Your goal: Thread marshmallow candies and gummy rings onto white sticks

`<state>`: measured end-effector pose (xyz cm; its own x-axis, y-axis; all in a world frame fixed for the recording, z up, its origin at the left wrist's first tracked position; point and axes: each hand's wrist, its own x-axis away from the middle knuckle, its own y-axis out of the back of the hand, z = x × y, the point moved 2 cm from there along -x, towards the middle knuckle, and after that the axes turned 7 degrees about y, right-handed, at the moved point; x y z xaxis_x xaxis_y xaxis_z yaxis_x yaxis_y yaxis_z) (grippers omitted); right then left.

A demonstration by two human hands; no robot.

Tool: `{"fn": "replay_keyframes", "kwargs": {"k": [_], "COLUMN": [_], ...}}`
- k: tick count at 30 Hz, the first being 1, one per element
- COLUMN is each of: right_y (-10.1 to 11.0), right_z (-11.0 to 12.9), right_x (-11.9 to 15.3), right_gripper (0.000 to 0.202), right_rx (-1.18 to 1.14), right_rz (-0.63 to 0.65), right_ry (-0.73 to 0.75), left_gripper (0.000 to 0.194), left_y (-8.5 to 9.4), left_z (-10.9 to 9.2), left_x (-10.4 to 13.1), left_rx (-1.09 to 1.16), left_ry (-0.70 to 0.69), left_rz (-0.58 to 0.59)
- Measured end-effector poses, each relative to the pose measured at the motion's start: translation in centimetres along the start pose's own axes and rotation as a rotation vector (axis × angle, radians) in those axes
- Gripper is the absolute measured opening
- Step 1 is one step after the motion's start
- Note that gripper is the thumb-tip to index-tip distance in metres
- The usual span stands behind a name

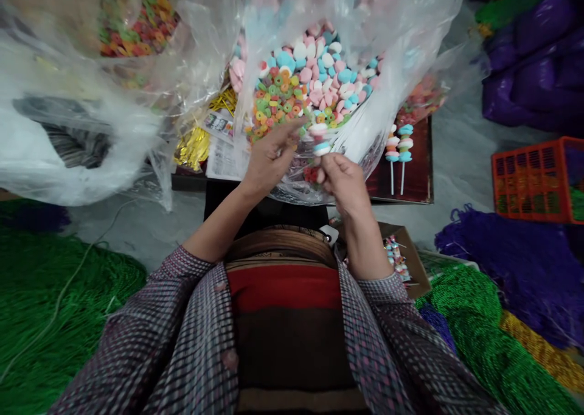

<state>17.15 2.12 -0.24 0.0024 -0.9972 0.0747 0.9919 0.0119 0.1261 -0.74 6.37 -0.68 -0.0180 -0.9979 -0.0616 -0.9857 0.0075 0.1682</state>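
Note:
My right hand is closed around the lower end of a candy skewer, on which pink, white and blue marshmallows are stacked. Just left of it hovers my left hand, its index finger stretched toward the skewer and its fingers apart; I make out nothing in them. Beneath and beyond both hands lies a big clear plastic bag of pastel marshmallows. Gummy rings in green, orange and yellow form a pile at its near left. White sticks lie in a bundle right of the held skewer.
Two finished candy skewers rest on the dark red table at right. Gold twist ties lie at left. An open cardboard box with wrapped candy stands below right. An orange crate and green cord bundles sit on the floor.

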Motion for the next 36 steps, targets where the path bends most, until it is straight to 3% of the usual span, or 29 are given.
{"fn": "replay_keyframes", "kwargs": {"k": [4,7,11,16,21,24,29,32,36], "right_y": [1.0,-0.1,-2.7,-4.2,-3.3,-2.3,-1.3,-1.2,-1.1], "right_z": [-0.5,-0.7,-0.5,-0.3,-1.0,-1.4,-0.7,0.0,0.1], "right_x": [-2.1,-3.9,-5.5,-5.8,-6.4,-6.4,-4.7,-3.8,-3.7], "right_gripper": [0.042,0.037,0.027,0.027,0.021,0.026,0.045,0.048,0.047], "right_rx": [0.153,0.414,0.771,0.957,0.840,0.603,0.078,-0.010,0.002], "right_rz": [-0.132,-0.098,-0.007,0.050,-0.001,-0.033,-0.019,0.008,-0.005], "right_ry": [0.158,0.232,0.212,0.162,0.174,0.165,0.110,0.077,0.122], "left_gripper": [0.015,0.016,0.027,0.032,0.032,0.030,0.029,0.029,0.028], "left_y": [1.9,1.9,0.9,0.2,0.2,0.5,0.5,-0.2,-0.8], "left_z": [1.1,2.0,2.4,2.2,2.5,3.0,4.1,4.5,4.1], "left_x": [-1.0,-1.2,-0.7,-0.9,-1.8,-2.1,-2.2,-2.3,-2.1], "left_rx": [-0.112,-0.362,-0.758,-0.887,-0.903,-0.845,-0.392,-0.145,-0.032], "left_ry": [-0.029,-0.066,-0.097,-0.168,-0.208,-0.241,-0.203,-0.136,-0.098], "left_rz": [-0.129,-0.075,-0.001,-0.006,-0.006,-0.050,-0.027,0.056,0.129]}}
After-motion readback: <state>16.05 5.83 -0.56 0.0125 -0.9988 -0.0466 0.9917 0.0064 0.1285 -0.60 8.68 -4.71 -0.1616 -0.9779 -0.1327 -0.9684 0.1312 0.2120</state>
